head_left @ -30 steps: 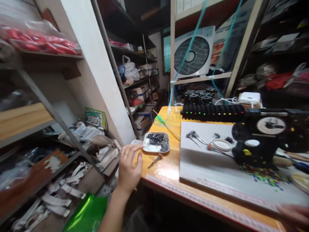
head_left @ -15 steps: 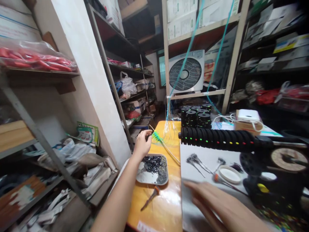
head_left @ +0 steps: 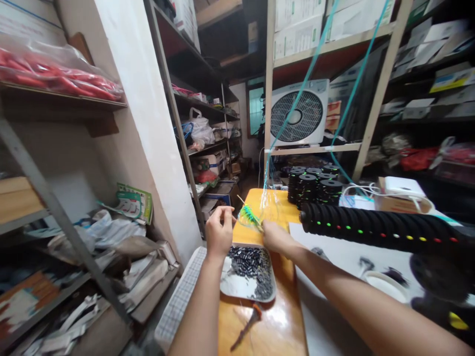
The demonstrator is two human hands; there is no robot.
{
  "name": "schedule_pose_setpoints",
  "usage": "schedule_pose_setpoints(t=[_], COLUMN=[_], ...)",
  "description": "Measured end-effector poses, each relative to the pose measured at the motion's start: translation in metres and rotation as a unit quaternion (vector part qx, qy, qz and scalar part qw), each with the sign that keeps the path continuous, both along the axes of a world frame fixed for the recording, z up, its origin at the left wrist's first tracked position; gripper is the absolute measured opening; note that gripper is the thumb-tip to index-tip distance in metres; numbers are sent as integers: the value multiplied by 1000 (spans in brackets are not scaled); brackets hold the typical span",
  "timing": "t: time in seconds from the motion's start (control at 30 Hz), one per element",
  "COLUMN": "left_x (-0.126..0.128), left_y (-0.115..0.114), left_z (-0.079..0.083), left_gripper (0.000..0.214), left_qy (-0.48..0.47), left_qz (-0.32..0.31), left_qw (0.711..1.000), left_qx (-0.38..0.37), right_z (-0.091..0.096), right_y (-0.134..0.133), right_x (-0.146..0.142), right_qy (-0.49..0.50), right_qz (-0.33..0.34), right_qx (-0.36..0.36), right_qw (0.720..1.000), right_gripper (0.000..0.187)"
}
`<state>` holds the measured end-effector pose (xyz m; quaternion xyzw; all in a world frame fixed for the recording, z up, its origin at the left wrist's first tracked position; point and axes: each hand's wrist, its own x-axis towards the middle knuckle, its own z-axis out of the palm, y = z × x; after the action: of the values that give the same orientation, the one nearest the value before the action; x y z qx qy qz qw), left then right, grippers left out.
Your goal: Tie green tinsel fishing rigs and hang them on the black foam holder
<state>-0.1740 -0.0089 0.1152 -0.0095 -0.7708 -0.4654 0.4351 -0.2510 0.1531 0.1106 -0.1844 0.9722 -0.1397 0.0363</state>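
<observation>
Head view. Landmark: the white tray [head_left: 239, 287] on the yellow-orange table [head_left: 276, 326]. Just on its near side, a slim dark tool [head_left: 245, 326] with an orange end, lying aslant. The tray itself holds small dark tubular pieces [head_left: 247, 261], glossy, heaped toward its far part; finer grey bits along its right side, bare white bottom at near left. Left of the tray, a checked surface [head_left: 181, 294].

Just beyond the tray, the bristly piece [head_left: 248, 214]: bright green with yellowish tints, short strands spreading all round, tilted, on a thin pale stick [head_left: 240, 199] whose bare tip points away and to the left. Clear filmy material lies about it.

Left hand [head_left: 219, 236] above the tray's far left corner, fingers half curled, fingertips near the bristly piece; cannot tell whether a fine strand is pinched. Right hand [head_left: 276, 237] past the tray's far right corner, fingers bunched at the stick's near end; closure hidden, so cannot tell whether they grip.

Farther off, right of the tray: stacked black spools [head_left: 315, 185]. Well beyond the tray, a box fan [head_left: 297, 116].
</observation>
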Motion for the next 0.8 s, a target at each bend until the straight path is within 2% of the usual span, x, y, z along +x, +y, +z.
schedule_pose_setpoints(t=[0.1,0.2,0.3,0.43,0.5,0.57,0.7,0.8], left_x=[1,2,4,8,9,10,8,7], left_y=[2,7,13,21,23,23,23,22], left_z=[1,2,3,6,7,7,7,8], left_gripper=[25,20,27,35,34,33,40,35], left_qy=[16,45,77,88,75,68,72,83], left_qz=[4,-10,-35,-84,-81,-70,-61,-69], left_qw=[1000,995,983,952,935,920,904,904], left_qx=[-23,-84,-161,-282,-336,-379,-416,-414], right_z=[4,5,3,2,4,4,6,10], right_y=[9,26,49,84,100,113,130,137], right_x=[10,30,57,92,105,115,126,131], right_qy=[-3,-2,28,33,-18,-12,83,121], right_qz=[-8,32,58,113,110,110,156,188], right_qx=[-132,-268,-336,-349,-363,-345,-310,-297], right_qw=[991,963,940,930,925,932,934,928], right_gripper=[29,32,29,47,49,47,32,30])
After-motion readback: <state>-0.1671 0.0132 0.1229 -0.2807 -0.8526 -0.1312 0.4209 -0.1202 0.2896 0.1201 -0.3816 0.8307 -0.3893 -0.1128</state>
